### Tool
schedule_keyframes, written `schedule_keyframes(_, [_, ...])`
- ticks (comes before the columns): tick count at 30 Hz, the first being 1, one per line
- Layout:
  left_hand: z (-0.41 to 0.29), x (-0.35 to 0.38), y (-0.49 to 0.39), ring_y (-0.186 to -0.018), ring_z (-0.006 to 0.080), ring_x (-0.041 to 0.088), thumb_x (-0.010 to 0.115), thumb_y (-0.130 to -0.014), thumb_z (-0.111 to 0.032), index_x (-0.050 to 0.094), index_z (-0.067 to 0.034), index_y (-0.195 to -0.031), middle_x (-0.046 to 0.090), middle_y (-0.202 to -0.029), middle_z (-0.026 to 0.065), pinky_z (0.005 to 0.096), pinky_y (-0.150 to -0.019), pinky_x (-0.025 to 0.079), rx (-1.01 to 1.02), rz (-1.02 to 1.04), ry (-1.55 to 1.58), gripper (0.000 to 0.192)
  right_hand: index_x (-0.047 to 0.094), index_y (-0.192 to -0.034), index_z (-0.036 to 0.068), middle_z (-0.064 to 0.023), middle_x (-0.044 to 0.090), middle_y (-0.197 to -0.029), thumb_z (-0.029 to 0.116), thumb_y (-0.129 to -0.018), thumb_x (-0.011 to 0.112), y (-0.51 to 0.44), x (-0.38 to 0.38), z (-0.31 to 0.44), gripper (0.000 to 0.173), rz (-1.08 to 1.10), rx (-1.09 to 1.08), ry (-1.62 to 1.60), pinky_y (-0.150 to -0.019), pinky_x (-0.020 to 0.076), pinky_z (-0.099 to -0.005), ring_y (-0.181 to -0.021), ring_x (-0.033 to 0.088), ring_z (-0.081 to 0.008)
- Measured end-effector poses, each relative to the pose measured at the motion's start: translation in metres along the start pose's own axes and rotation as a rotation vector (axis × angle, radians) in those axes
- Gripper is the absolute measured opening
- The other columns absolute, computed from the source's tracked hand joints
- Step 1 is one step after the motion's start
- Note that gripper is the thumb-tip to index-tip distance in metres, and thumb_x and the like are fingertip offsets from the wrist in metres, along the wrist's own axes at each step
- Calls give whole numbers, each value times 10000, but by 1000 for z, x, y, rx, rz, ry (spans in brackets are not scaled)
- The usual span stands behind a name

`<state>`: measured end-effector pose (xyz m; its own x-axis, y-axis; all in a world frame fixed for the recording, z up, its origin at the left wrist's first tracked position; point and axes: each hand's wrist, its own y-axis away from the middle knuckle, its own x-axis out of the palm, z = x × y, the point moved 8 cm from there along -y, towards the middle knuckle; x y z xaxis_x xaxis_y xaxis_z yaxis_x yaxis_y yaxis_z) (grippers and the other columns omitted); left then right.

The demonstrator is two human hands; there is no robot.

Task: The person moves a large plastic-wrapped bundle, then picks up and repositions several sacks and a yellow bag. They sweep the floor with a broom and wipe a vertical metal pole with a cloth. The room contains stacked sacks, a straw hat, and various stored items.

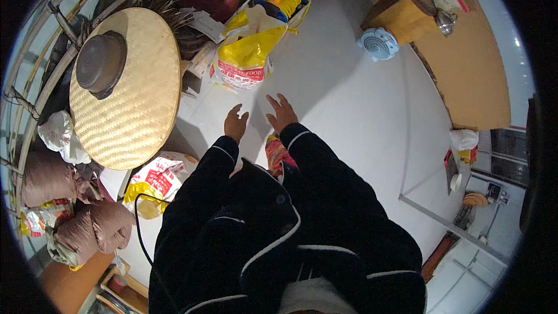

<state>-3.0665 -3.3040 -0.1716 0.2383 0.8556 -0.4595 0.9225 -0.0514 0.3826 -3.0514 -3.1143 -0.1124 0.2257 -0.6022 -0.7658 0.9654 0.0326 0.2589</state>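
Both of my arms reach forward over the pale tiled floor (348, 96). My left hand (236, 124) has its fingers apart and holds nothing. Beside it, my right hand (282, 113) is also spread and bare of any object. Just beyond the hands stands a yellow, white and red plastic sack (246, 63) bearing writing. A patterned red shoe or slipper (279, 155) shows below my right wrist. To the left of my left hand lies a large round woven bamboo tray or lid (130, 113), with a dark brown pot (101, 63) on it.
Behind the sack is a reel of yellow cord (283, 0). A light-blue round plastic stool or fan (380, 44) stands by the tan table (473, 69) at right. Another printed sack (159, 181) and brown padded bundles (104, 229) lie at left. A black cable (138, 222) hangs beside my left sleeve.
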Motion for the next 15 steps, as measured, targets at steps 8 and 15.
schedule_keyframes(8, [-25, 34, -79, -1301, 404, 412, 709, -799, -212, 296, -62, -1473, 408, -1414, 277, 445, -1075, 359, 52, -249, -82, 805, 349, -1468, 262, -218, 259, -1513, 197, -800, 697, -95, -15, -17, 757, 232, -210, 256, -1084, 378, -450, -1341, 366, -397])
schedule_keyframes(15, [-40, 22, -140, -1343, 449, 329, 724, -785, -244, 223, -204, -1521, 202, -1537, 257, 477, -1090, 336, -67, -323, -243, 891, 364, -1462, 282, -194, 248, -1525, 217, -797, 684, -183, 5, -19, 741, 300, -393, 358, -1028, 417, -474, -1339, 371, -379])
